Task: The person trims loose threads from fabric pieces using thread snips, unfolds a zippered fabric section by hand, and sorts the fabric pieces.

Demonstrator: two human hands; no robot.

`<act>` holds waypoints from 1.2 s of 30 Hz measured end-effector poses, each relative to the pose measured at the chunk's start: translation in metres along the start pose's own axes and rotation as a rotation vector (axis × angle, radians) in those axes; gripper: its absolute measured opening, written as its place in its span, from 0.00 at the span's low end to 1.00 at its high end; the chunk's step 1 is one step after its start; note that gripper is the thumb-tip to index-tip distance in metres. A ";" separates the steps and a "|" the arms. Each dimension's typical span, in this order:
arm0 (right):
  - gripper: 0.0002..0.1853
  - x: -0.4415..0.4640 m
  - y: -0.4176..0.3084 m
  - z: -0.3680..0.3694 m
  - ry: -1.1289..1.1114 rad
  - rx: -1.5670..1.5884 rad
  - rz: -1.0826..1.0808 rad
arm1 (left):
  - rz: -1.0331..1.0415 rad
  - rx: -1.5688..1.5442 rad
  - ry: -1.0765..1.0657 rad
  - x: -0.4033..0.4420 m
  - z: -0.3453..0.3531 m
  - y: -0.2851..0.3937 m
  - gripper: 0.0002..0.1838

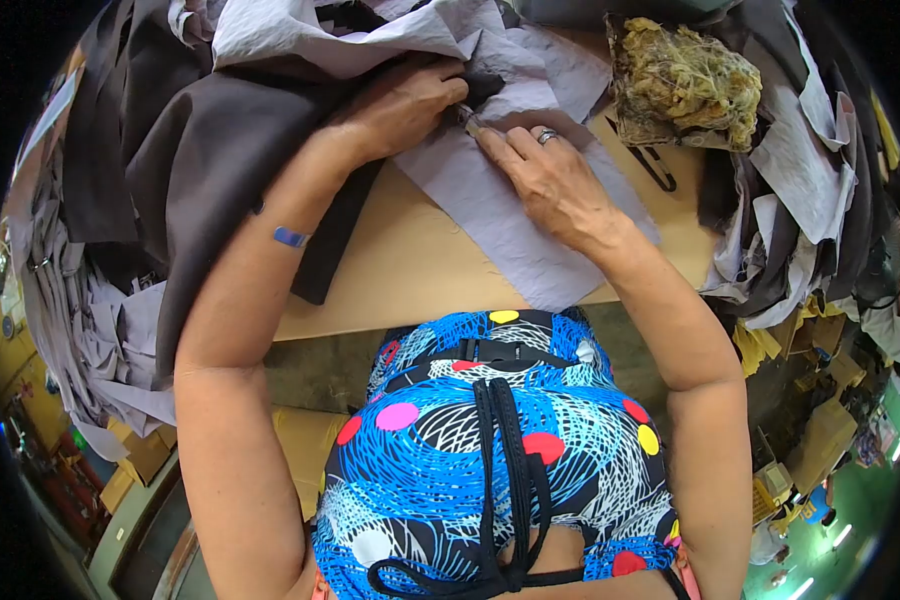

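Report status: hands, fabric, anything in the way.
Left hand at dark grey cloth. Right hand on pale lilac-grey fabric panel, fingers near the left's; small item between them unclear. Yellowish fibrous bundle right of both, clear of them.

**Clearances over the table**

Widest gap: bare table (425,265) surface between black fabric strip (342,245) and grey fabric panel (515,235), running to the front edge. Narrower gap right of the panel, bounded by the hanging fabric pile (805,195); tangled fibre clump (692,85) and black tool (654,168) obstruct its upper end. Left side: dark draped cloth (210,150) blocks entry.
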State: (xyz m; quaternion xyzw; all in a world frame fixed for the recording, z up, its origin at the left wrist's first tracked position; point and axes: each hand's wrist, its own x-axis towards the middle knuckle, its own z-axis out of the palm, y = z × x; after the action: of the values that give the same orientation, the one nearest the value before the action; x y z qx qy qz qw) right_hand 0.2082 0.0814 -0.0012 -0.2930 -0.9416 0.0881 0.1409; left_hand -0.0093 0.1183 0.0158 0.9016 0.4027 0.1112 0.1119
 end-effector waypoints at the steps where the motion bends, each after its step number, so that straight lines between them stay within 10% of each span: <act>1: 0.25 0.000 0.000 -0.001 -0.004 -0.005 0.008 | -0.019 -0.007 -0.029 0.000 -0.003 0.001 0.09; 36: 0.25 -0.003 -0.011 0.000 0.002 -0.194 0.002 | -0.100 -0.065 -0.118 0.003 -0.015 0.007 0.10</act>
State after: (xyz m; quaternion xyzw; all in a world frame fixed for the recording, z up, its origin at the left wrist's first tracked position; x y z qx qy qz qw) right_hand 0.2050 0.0710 0.0013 -0.3064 -0.9452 -0.0035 0.1125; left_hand -0.0070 0.1182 0.0327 0.8813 0.4361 0.0650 0.1700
